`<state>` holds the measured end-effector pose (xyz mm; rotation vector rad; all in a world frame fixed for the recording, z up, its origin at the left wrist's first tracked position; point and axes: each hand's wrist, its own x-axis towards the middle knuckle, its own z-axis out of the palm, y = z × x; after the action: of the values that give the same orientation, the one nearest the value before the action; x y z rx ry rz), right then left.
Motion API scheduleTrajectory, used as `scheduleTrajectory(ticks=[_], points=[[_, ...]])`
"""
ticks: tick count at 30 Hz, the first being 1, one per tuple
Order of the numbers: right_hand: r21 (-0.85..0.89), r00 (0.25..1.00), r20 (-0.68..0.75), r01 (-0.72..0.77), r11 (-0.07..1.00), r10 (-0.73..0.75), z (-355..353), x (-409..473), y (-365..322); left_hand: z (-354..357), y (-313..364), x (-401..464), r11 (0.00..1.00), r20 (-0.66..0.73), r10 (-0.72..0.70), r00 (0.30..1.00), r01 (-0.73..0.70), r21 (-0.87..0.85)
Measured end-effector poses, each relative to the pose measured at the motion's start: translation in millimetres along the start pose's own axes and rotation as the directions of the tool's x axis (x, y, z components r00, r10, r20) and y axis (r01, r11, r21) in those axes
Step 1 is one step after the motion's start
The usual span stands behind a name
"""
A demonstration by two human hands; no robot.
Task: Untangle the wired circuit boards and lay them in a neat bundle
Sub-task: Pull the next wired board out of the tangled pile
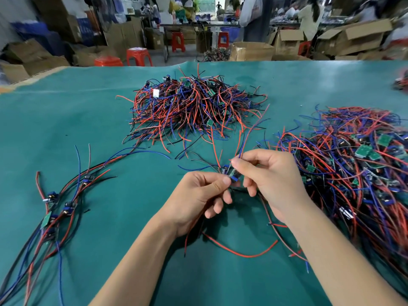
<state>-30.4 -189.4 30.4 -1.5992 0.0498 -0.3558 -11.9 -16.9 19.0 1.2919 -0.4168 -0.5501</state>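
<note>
Small green circuit boards (230,174) with red, blue and black wires are hanging mid-air; the sorted bundle (59,208) is lying left, tangled heaps behind (194,104) and right (357,164).

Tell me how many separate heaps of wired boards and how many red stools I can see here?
Tangled heaps: 2, the far heap and the right heap
Laid-out bundle: 1
Red stools: 5, counting the near stool
Total: 8

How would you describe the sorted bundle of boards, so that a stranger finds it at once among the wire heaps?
Start from the green table mat. The bundle lies at its near left, left of the person's left hand. Unlike the far heap and the right-hand heap, it is thin, with a few boards in a row and wires running lengthwise.
</note>
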Motion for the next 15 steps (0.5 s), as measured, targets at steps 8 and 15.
scheduleTrajectory(ticks=[8,15], points=[[-0.22,0.942,-0.272,0.139,0.966,-0.197,-19,11,-2,-1,2,-1,0.998,0.075,-0.022,0.997,0.017,0.06],[-0.305,0.768,-0.545,0.191,0.933,-0.336,-47,22,-3,1,1,-3,0.997,0.159,-0.024,0.987,0.012,0.079]])
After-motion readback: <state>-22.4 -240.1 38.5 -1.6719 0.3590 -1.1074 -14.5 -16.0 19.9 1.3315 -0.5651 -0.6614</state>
